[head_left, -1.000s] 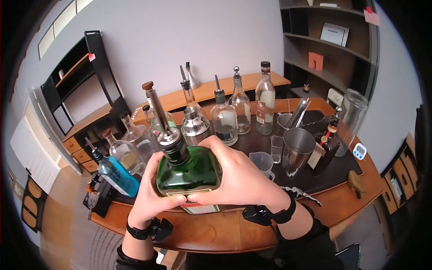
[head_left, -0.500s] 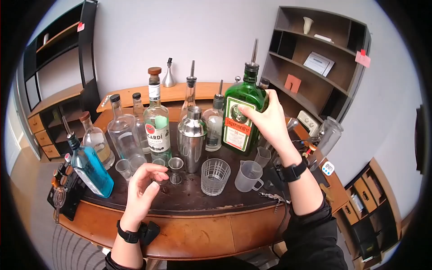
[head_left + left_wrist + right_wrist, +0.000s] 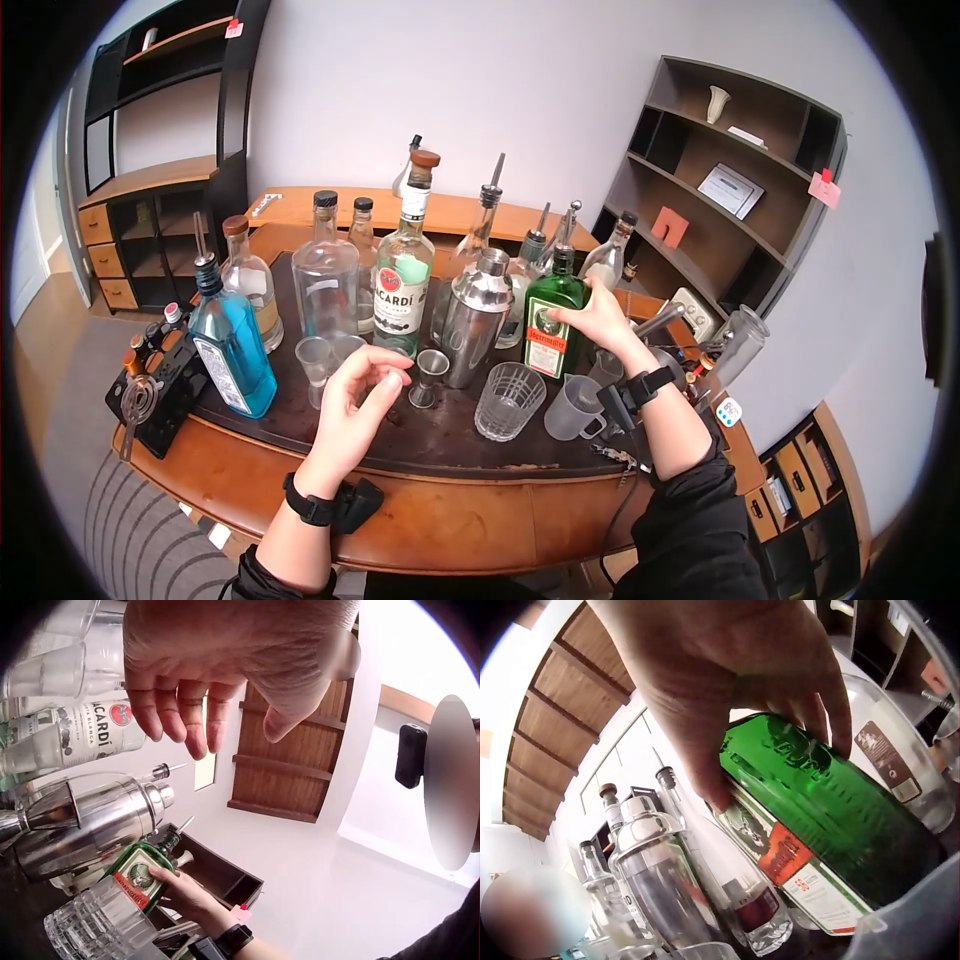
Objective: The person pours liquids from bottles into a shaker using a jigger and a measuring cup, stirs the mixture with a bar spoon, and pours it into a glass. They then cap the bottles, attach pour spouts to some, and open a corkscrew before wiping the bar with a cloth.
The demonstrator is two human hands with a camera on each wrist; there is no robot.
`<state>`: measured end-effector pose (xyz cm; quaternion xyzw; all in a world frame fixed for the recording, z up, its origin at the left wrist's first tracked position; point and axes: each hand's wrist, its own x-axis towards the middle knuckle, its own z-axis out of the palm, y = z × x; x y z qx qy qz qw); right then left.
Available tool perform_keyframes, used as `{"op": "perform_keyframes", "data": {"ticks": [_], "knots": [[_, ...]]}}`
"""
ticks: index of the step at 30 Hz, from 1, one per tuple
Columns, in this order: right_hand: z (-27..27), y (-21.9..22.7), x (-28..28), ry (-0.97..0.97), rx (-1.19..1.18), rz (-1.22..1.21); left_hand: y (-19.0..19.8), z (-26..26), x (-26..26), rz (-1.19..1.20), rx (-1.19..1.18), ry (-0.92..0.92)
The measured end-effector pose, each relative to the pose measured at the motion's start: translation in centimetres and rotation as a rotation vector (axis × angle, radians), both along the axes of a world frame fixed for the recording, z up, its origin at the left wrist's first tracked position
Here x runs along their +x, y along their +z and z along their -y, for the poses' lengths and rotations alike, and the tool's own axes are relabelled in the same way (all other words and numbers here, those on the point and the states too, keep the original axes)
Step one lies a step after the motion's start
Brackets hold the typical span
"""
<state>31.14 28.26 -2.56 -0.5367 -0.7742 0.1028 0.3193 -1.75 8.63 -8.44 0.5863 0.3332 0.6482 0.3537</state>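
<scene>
My right hand (image 3: 605, 325) grips a square green liquor bottle (image 3: 545, 348) by its shoulder, thumb on the label side and fingers behind. The bottle stands upright, a metal pourer in its neck, between the cocktail shaker (image 3: 476, 325) and a clear plastic measuring jug (image 3: 572, 412). In the right wrist view its green side (image 3: 810, 787) fills much of the picture. Loosely curled and holding nothing, my left hand (image 3: 352, 410) hovers over the near part of the dark tabletop. Nearest to it are a steel jigger (image 3: 430, 378) and small clear cups (image 3: 314, 362).
A cut-glass tumbler (image 3: 508, 402) sits in front of the shaker. Behind stand a white-labelled rum bottle (image 3: 403, 290) and several clear bottles; a blue bottle (image 3: 232, 350) is at left. A black caddy (image 3: 160, 400) with a strainer flanks it. Tall glass (image 3: 742, 340) at right.
Both hands held the green bottle close to the head camera at first. The left hand has let go and moved left, while the right hand has carried the bottle away and lowered it among the others.
</scene>
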Motion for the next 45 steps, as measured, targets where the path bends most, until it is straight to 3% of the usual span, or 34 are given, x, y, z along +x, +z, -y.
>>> {"op": "perform_keyframes", "data": {"ticks": [12, 16, 20, 22, 23, 25, 28, 29, 31, 37, 41, 43, 45], "knots": [[1.1, -1.3, 0.9, -0.119, -0.108, -0.006, -0.2, -0.2, -0.3, 0.029, -0.003, -0.006], [2.1, -0.7, 1.2, -0.086, -0.240, -0.125, -0.3, -0.2, -0.5, 0.009, -0.021, 0.027], [2.9, -1.0, 2.7, -0.070, -0.259, -0.038, -0.8, -0.8, -0.7, 0.050, -0.010, 0.079], [4.1, -0.6, 3.2, -0.056, 0.024, 0.095, -0.8, -1.1, -0.4, 0.074, -0.013, 0.145], [5.3, -0.2, 2.8, -0.052, 0.022, 0.087, -0.8, -1.2, -0.4, 0.067, -0.015, 0.149], [8.6, 1.1, 1.5, -0.168, 0.379, 0.134, -1.2, -1.4, -0.6, 0.066, -0.015, 0.184], [14.1, 3.8, -1.0, 0.168, 0.122, -0.306, -1.7, -1.6, -0.9, 0.063, 0.025, 0.185], [14.7, 3.7, -0.9, 0.163, 0.114, -0.320, -1.7, -1.5, -1.0, 0.049, 0.017, 0.182], [15.4, 3.4, -0.4, 0.299, -0.142, -0.407, -1.7, -1.6, -0.7, 0.044, 0.005, 0.242], [14.4, 3.6, 1.3, 0.334, -0.049, -0.466, -2.2, -2.1, -0.3, -0.022, -0.026, 0.286], [13.4, 2.7, 2.1, 0.385, 0.074, -0.425, -2.5, -2.3, -0.2, -0.040, -0.036, 0.318], [13.0, 2.8, 2.6, 0.384, 0.132, -0.289, -2.9, -2.5, -0.6, -0.030, 0.006, 0.333], [12.7, 2.6, 2.8, 0.420, 0.142, -0.344, -3.0, -2.5, -0.6, -0.040, 0.012, 0.359]]}}
